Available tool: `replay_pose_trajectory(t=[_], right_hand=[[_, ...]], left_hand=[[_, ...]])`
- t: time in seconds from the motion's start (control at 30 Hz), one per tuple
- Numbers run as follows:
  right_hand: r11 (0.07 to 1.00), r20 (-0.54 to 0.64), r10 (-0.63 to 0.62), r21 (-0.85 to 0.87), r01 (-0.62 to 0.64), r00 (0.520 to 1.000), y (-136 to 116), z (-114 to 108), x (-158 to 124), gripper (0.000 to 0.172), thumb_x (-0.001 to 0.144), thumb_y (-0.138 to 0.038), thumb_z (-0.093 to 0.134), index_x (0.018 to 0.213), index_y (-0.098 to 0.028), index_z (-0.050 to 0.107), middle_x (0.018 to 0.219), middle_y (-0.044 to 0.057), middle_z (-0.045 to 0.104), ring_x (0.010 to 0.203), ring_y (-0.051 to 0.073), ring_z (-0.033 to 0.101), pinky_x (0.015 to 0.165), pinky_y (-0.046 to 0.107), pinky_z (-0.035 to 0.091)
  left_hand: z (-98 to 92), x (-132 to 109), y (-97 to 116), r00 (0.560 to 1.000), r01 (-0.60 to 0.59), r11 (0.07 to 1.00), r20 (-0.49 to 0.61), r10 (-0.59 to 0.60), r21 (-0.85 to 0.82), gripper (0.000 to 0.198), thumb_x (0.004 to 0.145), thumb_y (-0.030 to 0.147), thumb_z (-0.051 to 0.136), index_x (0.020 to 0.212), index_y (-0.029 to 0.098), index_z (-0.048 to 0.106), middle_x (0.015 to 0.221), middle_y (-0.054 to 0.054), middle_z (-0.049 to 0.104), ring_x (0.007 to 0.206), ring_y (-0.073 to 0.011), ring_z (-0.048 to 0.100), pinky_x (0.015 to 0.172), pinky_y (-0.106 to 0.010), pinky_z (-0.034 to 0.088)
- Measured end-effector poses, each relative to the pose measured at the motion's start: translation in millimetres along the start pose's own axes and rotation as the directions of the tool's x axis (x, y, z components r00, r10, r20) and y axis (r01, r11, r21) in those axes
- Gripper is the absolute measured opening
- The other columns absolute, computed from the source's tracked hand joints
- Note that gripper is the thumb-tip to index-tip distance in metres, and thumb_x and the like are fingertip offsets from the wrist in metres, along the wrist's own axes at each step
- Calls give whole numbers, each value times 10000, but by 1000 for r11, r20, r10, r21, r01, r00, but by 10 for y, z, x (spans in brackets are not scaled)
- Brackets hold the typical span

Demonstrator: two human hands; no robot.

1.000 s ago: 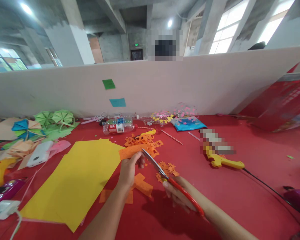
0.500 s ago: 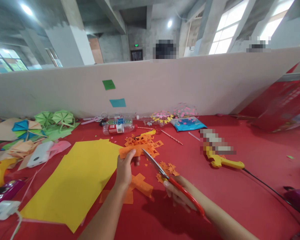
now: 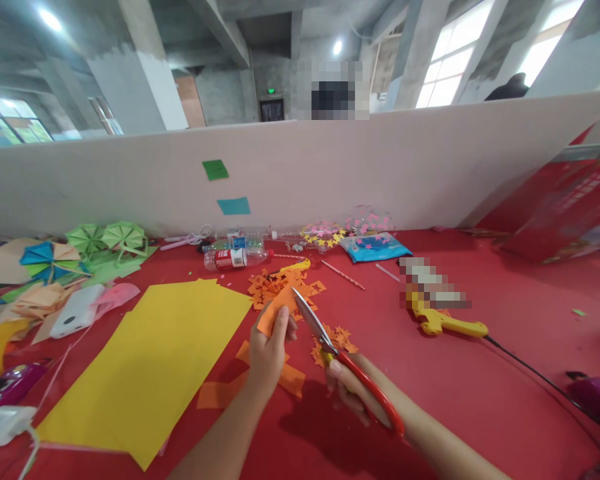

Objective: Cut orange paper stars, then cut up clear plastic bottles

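Now the left hand (image 3: 269, 352) pinches an orange paper strip (image 3: 276, 312), held upright above the red bench (image 3: 480, 393). The right hand (image 3: 351, 392) is closed through the handles of the red scissors (image 3: 325, 343), whose blades lie right against the strip's edge. With fingertips this near the blades, a nick seems possible, or the thin strip could buckle and tear. Half a second earlier the strip lay level; it is now tipped upright, closer to the blades.

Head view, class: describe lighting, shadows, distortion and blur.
Head view: daylight blows out the windows; head view: the left hand with orange paper and right hand with scissors cast a soft shadow on the red table; head view: the white partition bows from the wide lens; two patches are pixelated.
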State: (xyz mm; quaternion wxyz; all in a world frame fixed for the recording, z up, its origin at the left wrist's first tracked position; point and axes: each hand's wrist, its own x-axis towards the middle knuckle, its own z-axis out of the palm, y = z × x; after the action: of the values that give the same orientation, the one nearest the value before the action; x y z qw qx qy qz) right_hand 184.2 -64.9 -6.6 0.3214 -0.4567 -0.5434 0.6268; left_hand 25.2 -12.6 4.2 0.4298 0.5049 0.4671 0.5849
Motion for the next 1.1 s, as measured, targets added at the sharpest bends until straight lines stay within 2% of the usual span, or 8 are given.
replay_pose_trajectory(t=[0.07, 0.23, 0.4, 0.6, 0.73, 0.9, 1.1], right_hand=[[999, -28, -11, -34, 10, 1000, -5, 8, 0, 605, 708, -797, 430, 642, -196, 468, 326, -111, 335, 293, 58, 351, 435, 214, 394], [996, -29, -24, -89, 21, 999, 17, 11, -14, 592, 747, -773, 410, 654, -193, 482, 352, -94, 339, 304, 73, 360, 349, 190, 284], [995, -33, -21, -100, 18, 999, 7, 4, -19, 593, 746, -772, 412, 642, -192, 481, 354, -99, 320, 309, 67, 359, 365, 193, 306], [989, -73, 55, -130, -64, 996, -23, -1, 2, 651, 635, -836, 457, 655, -186, 481, 391, -92, 361, 308, 58, 352, 294, 168, 270], [994, -49, 22, -108, -28, 999, -14, 3, 2, 622, 668, -810, 461, 642, -189, 472, 383, -97, 338, 303, 54, 346, 300, 168, 265], [987, -59, 25, -156, -34, 998, -49, -19, -8, 568, 696, -748, 512, 651, -182, 481, 424, -72, 416, 305, 43, 341, 299, 165, 256], [982, -66, 61, -175, -72, 996, -58, -30, -7, 544, 711, -726, 504, 654, -186, 476, 403, -79, 385, 315, 59, 359, 298, 168, 285]], left_hand=[[14, -26, -3, 1000, -9, 1000, -1, 9, 10, 371, 810, 498, 529, 605, 188, 530, 537, 9, 548, 497, -111, 529, 528, -225, 429], [20, -37, -18, 999, -28, 1000, -22, 28, -4, 384, 814, 511, 527, 600, 193, 518, 540, 14, 537, 504, -111, 527, 538, -227, 431], [31, -20, -20, 1000, -4, 998, -11, 3, -57, 371, 822, 489, 526, 605, 187, 518, 529, 17, 529, 484, -105, 511, 506, -224, 424], [27, 5, -60, 995, 81, 985, -39, -88, -152, 331, 777, 456, 589, 617, 172, 534, 517, 31, 519, 445, -80, 466, 442, -193, 389], [14, 33, -90, 994, 92, 981, -36, -99, -174, 318, 761, 434, 601, 600, 170, 525, 507, 39, 504, 433, -73, 446, 420, -186, 376], [-61, 86, -106, 995, 84, 991, -46, -89, -105, 319, 782, 399, 561, 565, 172, 503, 479, 43, 491, 421, -67, 444, 422, -180, 379], [-153, 144, -62, 999, 35, 999, -15, -35, 3, 289, 788, 350, 548, 568, 176, 479, 480, 57, 474, 410, -53, 426, 412, -167, 354]])
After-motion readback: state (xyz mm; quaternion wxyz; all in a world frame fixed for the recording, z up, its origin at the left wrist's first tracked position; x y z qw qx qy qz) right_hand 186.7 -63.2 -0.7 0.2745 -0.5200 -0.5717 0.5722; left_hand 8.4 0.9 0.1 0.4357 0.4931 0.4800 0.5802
